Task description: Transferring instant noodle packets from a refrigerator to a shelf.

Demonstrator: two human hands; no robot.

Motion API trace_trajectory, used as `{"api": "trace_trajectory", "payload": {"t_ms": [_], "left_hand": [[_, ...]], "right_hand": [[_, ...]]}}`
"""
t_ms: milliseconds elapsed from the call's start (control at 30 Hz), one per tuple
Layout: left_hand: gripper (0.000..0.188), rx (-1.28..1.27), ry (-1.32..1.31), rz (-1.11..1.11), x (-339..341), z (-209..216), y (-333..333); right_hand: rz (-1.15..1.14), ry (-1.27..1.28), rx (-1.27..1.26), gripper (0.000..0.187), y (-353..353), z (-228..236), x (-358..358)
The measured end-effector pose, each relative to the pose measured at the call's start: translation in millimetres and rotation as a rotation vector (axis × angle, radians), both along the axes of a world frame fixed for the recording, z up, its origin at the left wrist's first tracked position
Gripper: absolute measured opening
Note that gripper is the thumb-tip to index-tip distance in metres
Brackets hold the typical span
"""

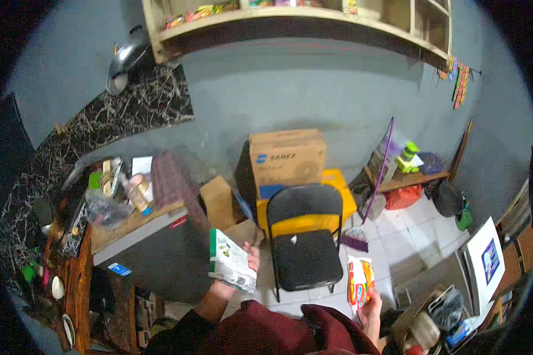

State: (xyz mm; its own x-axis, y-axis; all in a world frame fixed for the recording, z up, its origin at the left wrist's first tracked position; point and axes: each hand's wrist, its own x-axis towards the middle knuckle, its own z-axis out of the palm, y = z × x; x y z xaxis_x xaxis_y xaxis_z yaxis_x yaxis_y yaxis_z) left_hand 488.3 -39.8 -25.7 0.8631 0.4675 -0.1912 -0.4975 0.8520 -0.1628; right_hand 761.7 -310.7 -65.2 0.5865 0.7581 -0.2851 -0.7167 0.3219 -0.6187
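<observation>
In my left hand (251,260) is a green-and-white packet (231,258), its printed face turned up and the fingers curled round its right edge. My right hand (370,305) grips a white, yellow and red food packet (360,281) by its lower right side. The two packets are held well apart, at about waist height. Between them and farther off stands a black folding chair (307,263) with a small white scrap on its seat.
Behind the chair, a large cardboard box (287,160) rests on something yellow (337,201). At left is a cluttered table (115,234). A purple broom (355,239) leans at the right. Overhead hangs a wooden shelf (302,26); containers (423,328) crowd the lower right.
</observation>
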Motion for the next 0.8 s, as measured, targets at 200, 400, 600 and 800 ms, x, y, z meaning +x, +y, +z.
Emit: {"api": "trace_trajectory", "payload": {"t_ms": [200,400,600,800], "left_hand": [[0.041,0.220,-0.041,0.173,84.9,-2.5,6.8],[0.046,-0.358,-0.096,0.260,135.4,-18.9,26.4],[0.048,0.383,0.299,0.257,201.8,3.1,101.0],[0.051,1.325,0.656,0.577,268.7,119.1,276.1]], "right_hand": [[0.247,-0.099,0.041,0.049,41.9,11.7,121.2],[0.381,-0.050,0.081,0.057,140.1,-3.3,164.5],[0.424,0.041,0.274,0.058,214.2,16.2,200.7],[0.464,-0.378,0.033,0.046,392.1,174.9,317.0]]}}
